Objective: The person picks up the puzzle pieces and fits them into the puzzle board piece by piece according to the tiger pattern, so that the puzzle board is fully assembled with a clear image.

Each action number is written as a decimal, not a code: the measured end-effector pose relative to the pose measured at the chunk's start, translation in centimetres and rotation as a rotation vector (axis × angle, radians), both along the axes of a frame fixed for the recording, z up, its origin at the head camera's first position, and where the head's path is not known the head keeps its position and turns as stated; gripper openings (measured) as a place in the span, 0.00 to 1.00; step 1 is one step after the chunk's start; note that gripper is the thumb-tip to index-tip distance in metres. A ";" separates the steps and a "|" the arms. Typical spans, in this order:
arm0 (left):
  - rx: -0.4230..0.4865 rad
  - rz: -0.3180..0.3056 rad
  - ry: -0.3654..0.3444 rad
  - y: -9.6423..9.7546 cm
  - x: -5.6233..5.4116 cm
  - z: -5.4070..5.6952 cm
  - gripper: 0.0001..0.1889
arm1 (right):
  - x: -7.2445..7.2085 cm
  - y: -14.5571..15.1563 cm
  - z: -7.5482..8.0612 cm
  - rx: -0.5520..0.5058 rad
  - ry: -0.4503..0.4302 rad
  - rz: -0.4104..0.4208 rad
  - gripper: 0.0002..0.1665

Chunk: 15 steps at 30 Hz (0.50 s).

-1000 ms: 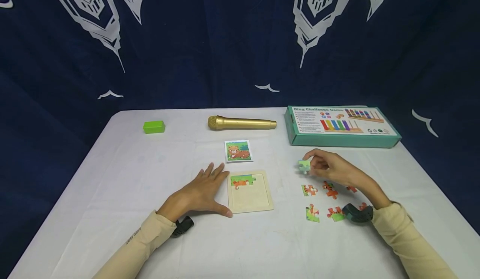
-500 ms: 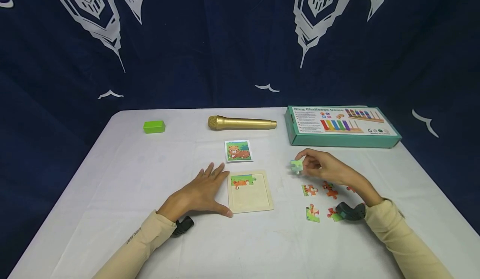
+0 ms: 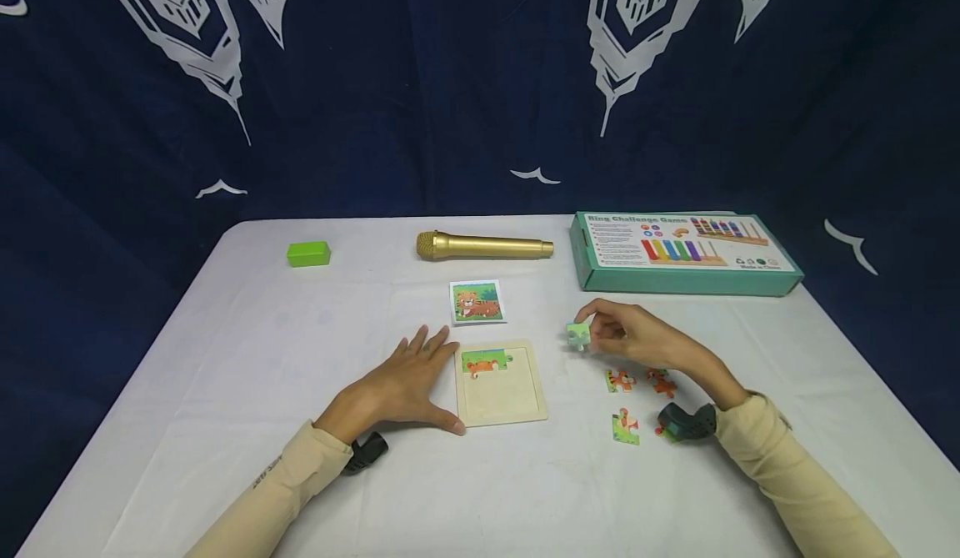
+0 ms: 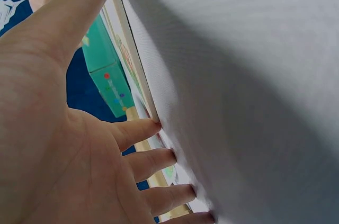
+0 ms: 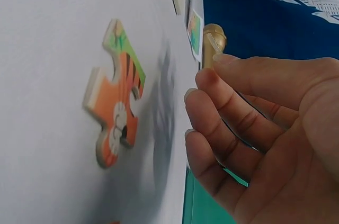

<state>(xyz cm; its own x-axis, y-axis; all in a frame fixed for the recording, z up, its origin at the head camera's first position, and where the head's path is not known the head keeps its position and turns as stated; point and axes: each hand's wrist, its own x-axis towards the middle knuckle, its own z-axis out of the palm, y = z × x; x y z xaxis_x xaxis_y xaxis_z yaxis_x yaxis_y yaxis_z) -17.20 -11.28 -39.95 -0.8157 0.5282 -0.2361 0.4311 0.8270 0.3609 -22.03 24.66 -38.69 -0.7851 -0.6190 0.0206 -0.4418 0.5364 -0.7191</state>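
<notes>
Dark blue curtain point(image 3: 420, 116) with white printed shapes is hanging behind our table point(image 3: 225, 358), which a white cloth is covering. Along the far side we are seeing a green block point(image 3: 308, 253), a gold microphone point(image 3: 484, 246) lying with its head to the left, and a teal box point(image 3: 686, 283) with a printed white top. Just beyond the wooden tray point(image 3: 504, 404), a picture card point(image 3: 477, 302) is showing an orange tiger on green.

Our left hand point(image 3: 405, 383) is lying at the tray's left edge, fingers apart and extended, the thumb near its near corner and the index fingertip touching its rim. Inside the tray, a short puzzle strip point(image 3: 483, 363) of green and orange is sitting in the far left corner.

Our right hand point(image 3: 637, 333) is pinching a green puzzle piece point(image 3: 578, 335) between thumb and fingers, holding it above the cloth, to the right of the tray and apart from it. Below that hand, on the near side, we are seeing loose pieces lying picture side up: a striped orange piece point(image 3: 621, 381), a tiger-face piece point(image 3: 662, 383) and an orange-and-green piece point(image 3: 625, 427). Our right wrist camera point(image 3: 687, 421) is partly hiding another piece point(image 3: 664, 431) beside them.
</notes>
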 end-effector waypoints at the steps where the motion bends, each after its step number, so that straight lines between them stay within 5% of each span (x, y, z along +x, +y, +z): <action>1: 0.001 0.000 0.001 0.0 0.0 0.0 0.63 | 0.0 -0.1 0.0 0.003 0.000 0.006 0.19; 15: 0.004 -0.003 0.002 0.0 0.0 0.0 0.64 | -0.3 -1.5 0.0 0.011 -0.017 0.043 0.19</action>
